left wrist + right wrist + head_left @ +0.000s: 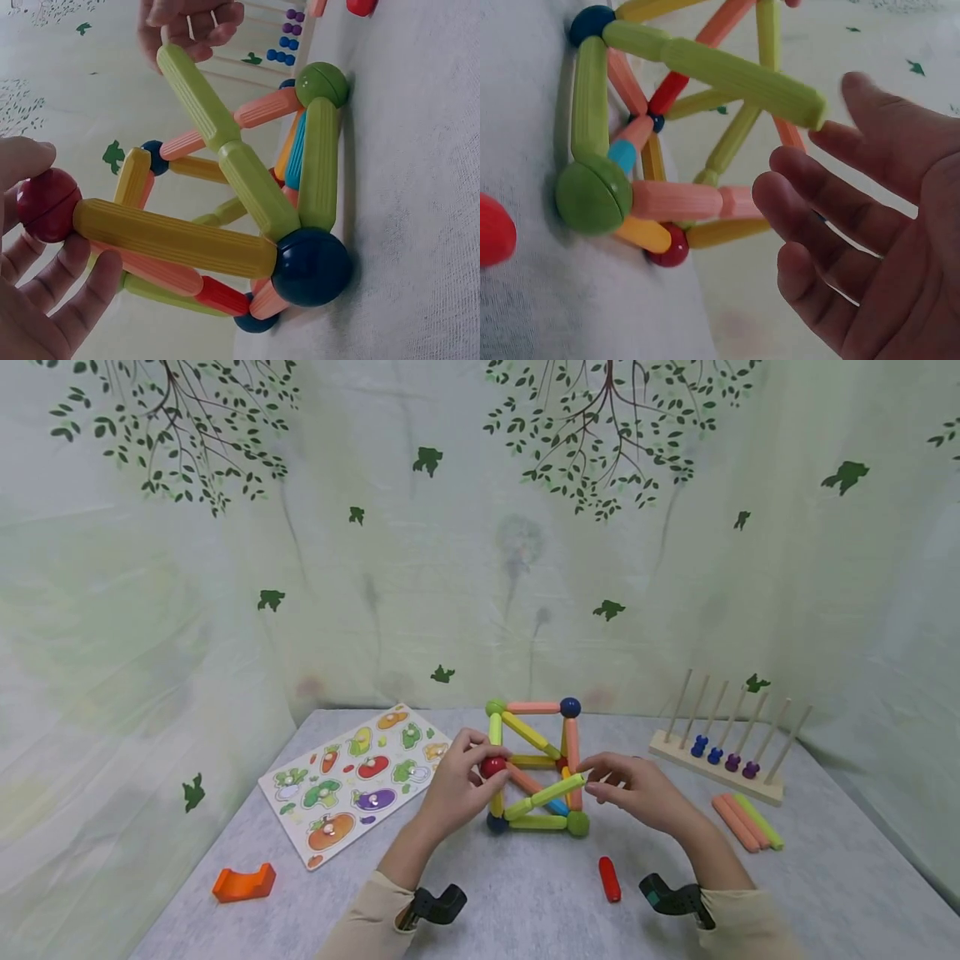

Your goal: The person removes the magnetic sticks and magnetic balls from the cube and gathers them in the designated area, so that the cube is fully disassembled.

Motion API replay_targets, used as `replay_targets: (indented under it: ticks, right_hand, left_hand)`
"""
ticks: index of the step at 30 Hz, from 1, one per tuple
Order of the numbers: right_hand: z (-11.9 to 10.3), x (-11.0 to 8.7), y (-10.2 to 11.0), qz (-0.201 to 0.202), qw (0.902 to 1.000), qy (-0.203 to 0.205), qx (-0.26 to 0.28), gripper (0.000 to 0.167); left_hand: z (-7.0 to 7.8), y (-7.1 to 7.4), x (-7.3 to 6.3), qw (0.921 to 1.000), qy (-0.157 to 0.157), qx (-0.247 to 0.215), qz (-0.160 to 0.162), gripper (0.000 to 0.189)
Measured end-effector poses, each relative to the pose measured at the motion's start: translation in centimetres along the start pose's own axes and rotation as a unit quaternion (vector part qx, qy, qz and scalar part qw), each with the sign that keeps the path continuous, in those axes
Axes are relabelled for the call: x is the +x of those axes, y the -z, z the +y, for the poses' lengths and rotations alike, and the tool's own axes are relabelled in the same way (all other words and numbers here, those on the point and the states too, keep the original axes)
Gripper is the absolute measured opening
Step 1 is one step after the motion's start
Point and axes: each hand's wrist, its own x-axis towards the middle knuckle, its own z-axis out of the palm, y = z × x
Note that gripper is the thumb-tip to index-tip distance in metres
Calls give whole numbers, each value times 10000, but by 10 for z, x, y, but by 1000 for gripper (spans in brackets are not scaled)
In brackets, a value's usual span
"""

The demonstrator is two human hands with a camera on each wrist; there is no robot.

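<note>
**Bracing a rod-and-ball frame: one corner held, one strut loose at its upper end**

On the grey table [540,910], the rod-and-ball frame [534,762] stands near the middle, between the person's hands. The step in hand, as I judge it from where I stand, is the fitting of another strut.

The left hand [461,781] reaches in from the near left and grips a red ball [492,767] between thumb and fingers, at the top of a yellow bar [176,238]. The right hand [633,789] comes from the opposite side, palm turned inward, fingers loosely bent and thumb apart; it pinches nothing. Its index fingertip lies just beside the strut's end; whether the two touch, I cannot tell.

The light green strut [553,792], two bars end to end, slopes up from a dark blue ball [311,268] at the frame's near lower corner; its upper end meets no ball. The next move, I judge, calls for a light right-hand pinch on that end and a steady left hand, lest the joint between the bars give way.

A short red bar [610,879] lies on the table, nearer the person, apart from the frame.
</note>
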Motion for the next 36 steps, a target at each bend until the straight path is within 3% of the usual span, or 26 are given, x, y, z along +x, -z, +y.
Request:
replay_targets:
  ticks: [9, 13, 23, 26, 31, 36]
  right_hand:
    - [-13, 3, -13, -422, 9984, 386, -57, 25]
    - [-13, 5, -16, -569, 9979, 299, 126, 24]
    - [-8, 8, -27, -382, 9952, -47, 898, 25]
    - [-6, 10, -30, -242, 9905, -457, 1275, 25]
    - [0, 12, -29, 321, 9756, -1213, 1803, 25]
    - [6, 10, -15, 724, 9742, -1310, 1691, 33]
  left_hand:
    - [-1, 6, 0, 9992, 154, -358, -110, 21]
    - [0, 6, 0, 9990, 178, -371, -149, 22]
    - [0, 6, -1, 9993, 134, -306, -145, 19]
    - [0, 5, 0, 9994, 110, -297, -140, 18]
    - [0, 5, 0, 9994, 87, -300, -137, 18]
    - [0, 6, 0, 9994, 105, -288, -137, 18]
